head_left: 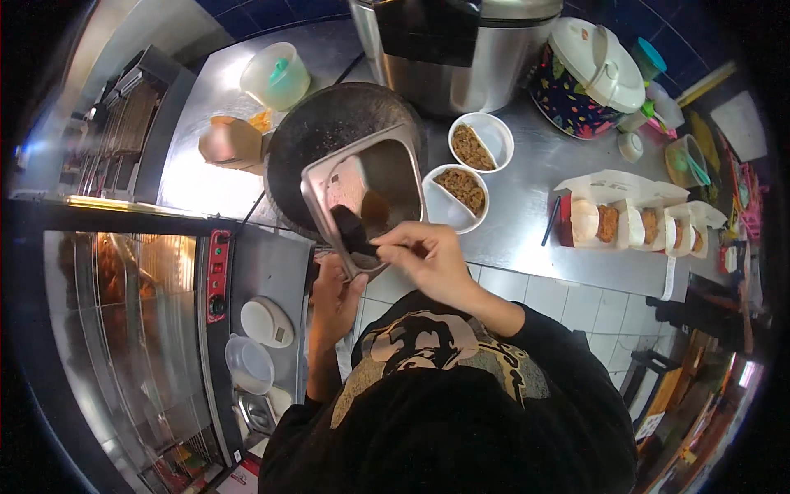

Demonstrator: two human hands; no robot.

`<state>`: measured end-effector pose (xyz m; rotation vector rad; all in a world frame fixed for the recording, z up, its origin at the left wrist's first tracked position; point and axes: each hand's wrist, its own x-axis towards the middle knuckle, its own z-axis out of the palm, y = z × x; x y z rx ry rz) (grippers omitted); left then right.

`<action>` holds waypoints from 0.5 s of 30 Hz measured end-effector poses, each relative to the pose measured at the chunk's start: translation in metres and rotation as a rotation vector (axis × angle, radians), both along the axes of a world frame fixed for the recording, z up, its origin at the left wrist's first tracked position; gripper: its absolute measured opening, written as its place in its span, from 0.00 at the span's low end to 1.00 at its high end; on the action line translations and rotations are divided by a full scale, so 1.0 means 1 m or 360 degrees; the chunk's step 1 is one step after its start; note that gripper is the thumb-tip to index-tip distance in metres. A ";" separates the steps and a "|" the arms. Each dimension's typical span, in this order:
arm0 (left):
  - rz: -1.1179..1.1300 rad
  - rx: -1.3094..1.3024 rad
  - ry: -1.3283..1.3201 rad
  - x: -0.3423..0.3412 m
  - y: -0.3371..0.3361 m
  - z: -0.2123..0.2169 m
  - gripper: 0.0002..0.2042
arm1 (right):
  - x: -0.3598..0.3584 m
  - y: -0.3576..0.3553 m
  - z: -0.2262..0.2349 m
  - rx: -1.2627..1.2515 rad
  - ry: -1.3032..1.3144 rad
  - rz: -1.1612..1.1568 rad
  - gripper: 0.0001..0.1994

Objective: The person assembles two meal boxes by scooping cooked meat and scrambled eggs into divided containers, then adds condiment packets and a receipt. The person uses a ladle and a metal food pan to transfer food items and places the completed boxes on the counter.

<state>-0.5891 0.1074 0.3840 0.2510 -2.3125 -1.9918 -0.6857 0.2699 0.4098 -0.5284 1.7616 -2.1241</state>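
A rectangular metal pan point(313, 185) is tilted toward me over a big dark stone mortar point(288, 140). My left hand point(333, 292) grips the pan's near edge, thumb on the outside. My right hand point(428, 259) is closed round the handle of a black spatula point(349, 224), its head inside the pan. A brownish patch of sauce or residue shows on the pan's inner surface. To the right of the pan stand two round white divided bowls, the near bowl point(442, 209) and the far bowl point(503, 136), each with brown minced food in one half.
Boxes with fried chicken pieces point(607, 223) sit at the right, beside a black pen point(550, 221). Behind are a large steel cooker point(448, 86) and a floral-patterned pot point(568, 99). A glass warming cabinet point(123, 272), scale point(265, 319) and plastic bowl point(249, 362) are left.
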 end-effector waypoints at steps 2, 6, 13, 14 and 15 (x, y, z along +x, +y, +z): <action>-0.0018 -0.0231 0.0009 -0.004 0.000 0.003 0.09 | -0.005 0.009 -0.003 -0.0038 -0.0268 0.0047 0.05; 0.0065 -0.0062 0.0096 -0.007 0.002 -0.003 0.10 | -0.012 0.017 -0.015 -0.0199 -0.0448 -0.0030 0.05; 0.0140 0.0342 0.0032 -0.013 0.015 0.011 0.11 | -0.022 0.019 -0.033 -0.0399 -0.0603 -0.0150 0.07; 0.0163 0.0387 0.0034 -0.013 0.016 0.012 0.12 | -0.022 0.020 -0.036 -0.0412 -0.0615 -0.0153 0.07; 0.0157 0.0392 0.0070 -0.014 0.015 0.009 0.12 | -0.023 0.022 -0.035 -0.0389 -0.0638 -0.0182 0.07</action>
